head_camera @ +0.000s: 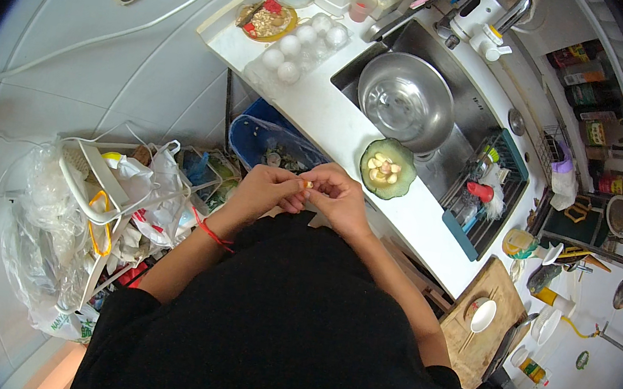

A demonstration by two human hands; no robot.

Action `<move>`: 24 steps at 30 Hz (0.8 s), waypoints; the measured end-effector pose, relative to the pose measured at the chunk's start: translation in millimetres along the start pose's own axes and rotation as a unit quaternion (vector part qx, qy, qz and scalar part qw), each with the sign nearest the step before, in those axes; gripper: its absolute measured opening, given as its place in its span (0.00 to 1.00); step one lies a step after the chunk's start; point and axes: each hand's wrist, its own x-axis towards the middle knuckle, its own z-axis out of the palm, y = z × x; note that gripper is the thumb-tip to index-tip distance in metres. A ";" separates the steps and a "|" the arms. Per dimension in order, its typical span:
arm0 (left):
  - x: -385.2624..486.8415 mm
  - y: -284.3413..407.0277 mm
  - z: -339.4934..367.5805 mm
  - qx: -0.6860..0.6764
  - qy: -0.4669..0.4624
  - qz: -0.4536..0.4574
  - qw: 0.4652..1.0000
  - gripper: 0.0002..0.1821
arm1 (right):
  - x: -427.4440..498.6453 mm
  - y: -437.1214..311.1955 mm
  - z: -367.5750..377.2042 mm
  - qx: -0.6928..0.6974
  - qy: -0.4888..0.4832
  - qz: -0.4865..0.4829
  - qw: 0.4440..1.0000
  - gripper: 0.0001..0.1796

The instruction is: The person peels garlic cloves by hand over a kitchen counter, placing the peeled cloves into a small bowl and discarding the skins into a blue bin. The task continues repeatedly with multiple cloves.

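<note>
My left hand [272,190] and my right hand [338,198] meet in front of my body, both pinching a small pale piece with an orange-brown tip, likely a garlic clove [307,184]. Fingers cover most of it. Behind my hands stands a blue bin [248,138] with a plastic liner and scraps inside. To the right of my right hand, on the white counter, a green scalloped glass bowl [369,183] holds several peeled garlic cloves [384,168].
A large steel basin [439,102] sits in the sink. Eggs [290,45] in a clear tray lie at the counter's back left. A teal-edged dish rack [459,236] and a wooden cutting board [456,331] are on the right. Plastic bags [46,189] crowd a rack on the left.
</note>
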 end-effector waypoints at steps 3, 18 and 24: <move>1.2 -3.8 -4.4 -0.027 -0.016 -0.003 1.000 0.13 | 0.0 5.1 -0.6 0.006 0.001 -0.013 1.000 0.11; -2.3 2.3 0.4 0.058 0.057 0.053 0.995 0.10 | -1.8 -3.1 4.8 -0.114 0.054 -0.059 0.990 0.09; -1.7 -2.9 -1.5 0.195 0.113 0.100 0.969 0.07 | 0.1 -3.4 6.3 -0.130 0.047 -0.094 0.986 0.08</move>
